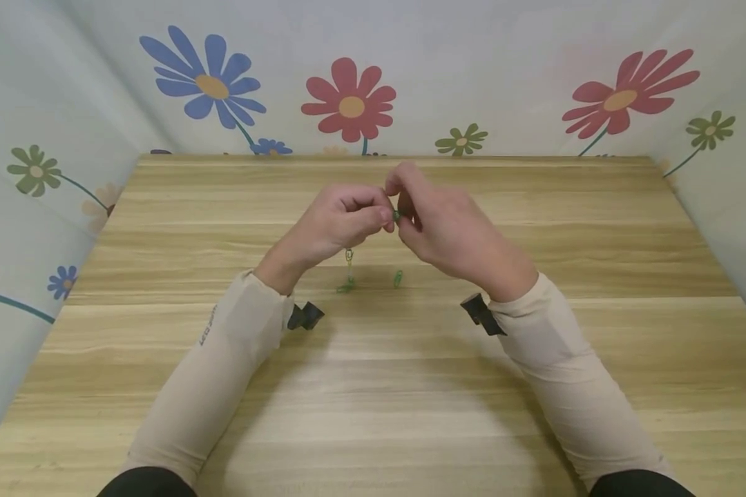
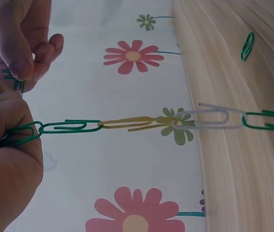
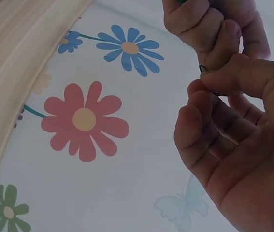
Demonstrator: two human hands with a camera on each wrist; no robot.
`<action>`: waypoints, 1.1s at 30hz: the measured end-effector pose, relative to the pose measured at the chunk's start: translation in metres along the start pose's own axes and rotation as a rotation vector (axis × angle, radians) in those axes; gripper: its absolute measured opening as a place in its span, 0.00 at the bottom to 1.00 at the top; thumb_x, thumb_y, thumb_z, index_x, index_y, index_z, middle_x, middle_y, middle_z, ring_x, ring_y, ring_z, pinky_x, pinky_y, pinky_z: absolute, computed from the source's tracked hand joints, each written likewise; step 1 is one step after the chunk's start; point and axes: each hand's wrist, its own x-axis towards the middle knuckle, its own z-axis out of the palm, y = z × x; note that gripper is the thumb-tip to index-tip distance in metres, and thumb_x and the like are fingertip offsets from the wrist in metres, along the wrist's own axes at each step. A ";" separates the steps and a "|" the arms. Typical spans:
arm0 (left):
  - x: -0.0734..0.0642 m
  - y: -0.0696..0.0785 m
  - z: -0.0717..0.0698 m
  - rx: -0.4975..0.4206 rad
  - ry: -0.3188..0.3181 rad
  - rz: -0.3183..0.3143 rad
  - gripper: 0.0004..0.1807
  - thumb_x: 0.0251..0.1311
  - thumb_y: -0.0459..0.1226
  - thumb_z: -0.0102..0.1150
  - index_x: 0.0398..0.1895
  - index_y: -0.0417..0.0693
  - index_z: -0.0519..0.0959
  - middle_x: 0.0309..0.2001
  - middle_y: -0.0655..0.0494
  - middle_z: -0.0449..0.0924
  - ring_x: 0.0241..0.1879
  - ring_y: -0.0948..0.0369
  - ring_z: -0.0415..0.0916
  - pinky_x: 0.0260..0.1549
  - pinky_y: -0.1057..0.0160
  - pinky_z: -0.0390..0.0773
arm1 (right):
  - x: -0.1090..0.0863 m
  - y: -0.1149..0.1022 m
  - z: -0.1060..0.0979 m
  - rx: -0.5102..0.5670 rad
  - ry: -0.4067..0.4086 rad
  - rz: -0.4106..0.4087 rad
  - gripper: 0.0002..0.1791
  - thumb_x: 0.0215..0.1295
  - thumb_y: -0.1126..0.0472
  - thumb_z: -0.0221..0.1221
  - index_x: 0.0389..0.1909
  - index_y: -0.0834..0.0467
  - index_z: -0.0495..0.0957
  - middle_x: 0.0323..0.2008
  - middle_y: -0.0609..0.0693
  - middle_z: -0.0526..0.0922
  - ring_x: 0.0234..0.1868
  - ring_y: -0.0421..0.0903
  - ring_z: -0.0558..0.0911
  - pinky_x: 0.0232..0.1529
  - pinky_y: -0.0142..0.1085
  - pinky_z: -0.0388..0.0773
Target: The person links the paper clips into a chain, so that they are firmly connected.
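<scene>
My left hand [image 1: 342, 219] grips one end of a chain of paper clips, its fingers curled round a green clip [image 2: 23, 133]. From that hand the chain runs down through another green clip [image 2: 71, 126], a yellow clip [image 2: 127, 122], a white clip [image 2: 209, 117] and more green at the lower end [image 1: 346, 286]. My right hand [image 1: 454, 224] meets the left fingertips and pinches a green paper clip [image 2: 17, 82] between thumb and forefinger. In the right wrist view only a bit of green wire [image 3: 202, 69] shows; fingers hide the rest.
A loose green paper clip [image 1: 398, 278] lies on the wooden table [image 1: 398, 386], to the right of the chain's lower end. Behind the table's far edge hangs a flower-patterned cloth [image 1: 423, 76], which also lines both sides. A small black camera [image 1: 304, 316] sits at each wrist.
</scene>
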 end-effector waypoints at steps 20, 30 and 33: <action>-0.002 -0.002 -0.011 -0.087 -0.107 -0.081 0.16 0.72 0.37 0.46 0.34 0.33 0.79 0.17 0.48 0.64 0.12 0.58 0.55 0.12 0.63 0.56 | -0.010 0.010 -0.030 0.200 -0.011 0.104 0.06 0.73 0.66 0.58 0.36 0.58 0.83 0.23 0.47 0.72 0.21 0.43 0.68 0.27 0.35 0.66; 0.001 -0.007 0.000 -0.221 -0.274 -0.122 0.18 0.74 0.40 0.40 0.45 0.34 0.76 0.33 0.37 0.79 0.28 0.46 0.80 0.34 0.49 0.82 | -0.011 -0.002 -0.033 0.196 -0.044 0.105 0.05 0.67 0.68 0.64 0.32 0.56 0.83 0.26 0.44 0.80 0.24 0.41 0.75 0.28 0.31 0.71; 0.001 -0.007 0.002 -0.270 -0.256 -0.091 0.14 0.73 0.36 0.42 0.39 0.34 0.76 0.31 0.40 0.79 0.30 0.48 0.79 0.37 0.49 0.81 | -0.011 -0.003 -0.031 0.189 -0.038 0.083 0.05 0.66 0.69 0.64 0.32 0.57 0.83 0.25 0.44 0.80 0.24 0.41 0.74 0.28 0.31 0.71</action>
